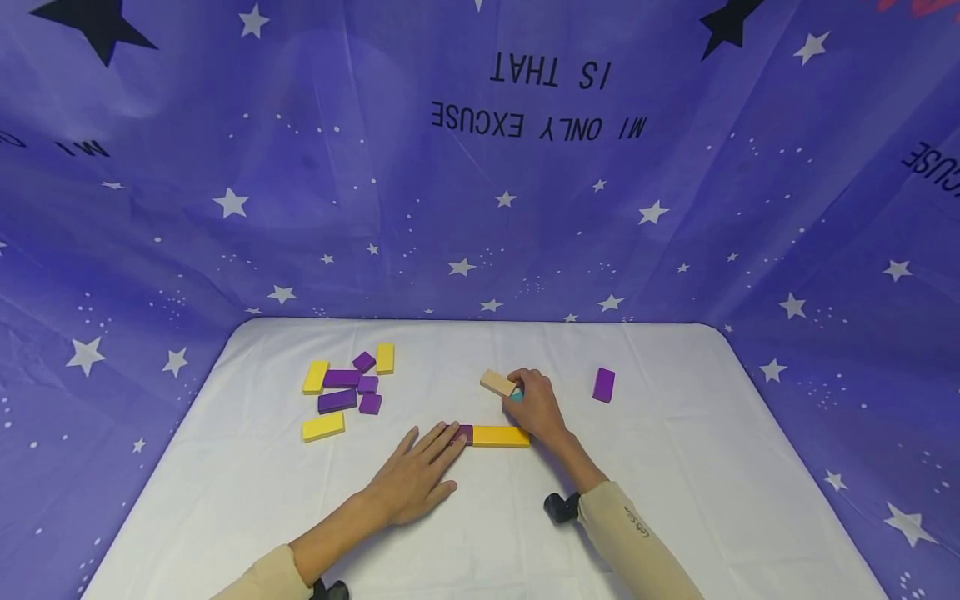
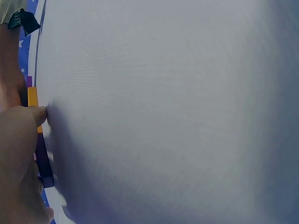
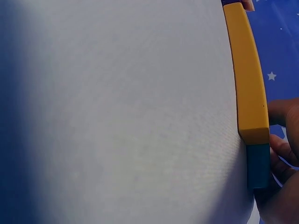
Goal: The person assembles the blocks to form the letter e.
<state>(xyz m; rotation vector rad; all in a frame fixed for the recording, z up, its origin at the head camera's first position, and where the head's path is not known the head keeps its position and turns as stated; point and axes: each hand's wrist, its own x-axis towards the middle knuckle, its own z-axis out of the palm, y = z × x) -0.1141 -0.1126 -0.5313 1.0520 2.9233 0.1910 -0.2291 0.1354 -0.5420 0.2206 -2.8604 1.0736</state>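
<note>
Purple block under straight fingers of left hand, end to end with orange block. A little farther, teal block pinched in right hand, just beside tan block. Well to the left, other blocks; behind all, starry cloth.

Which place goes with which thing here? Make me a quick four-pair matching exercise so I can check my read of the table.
1. Orange block
2. Teal block
3. Left hand
4. Yellow blocks

A. between the fingers of the right hand
B. in the group on the left, near purple blocks
C. end to end with the covered dark purple block
D. fingers over the dark purple block

Pairs: 1-C, 2-A, 3-D, 4-B
</note>
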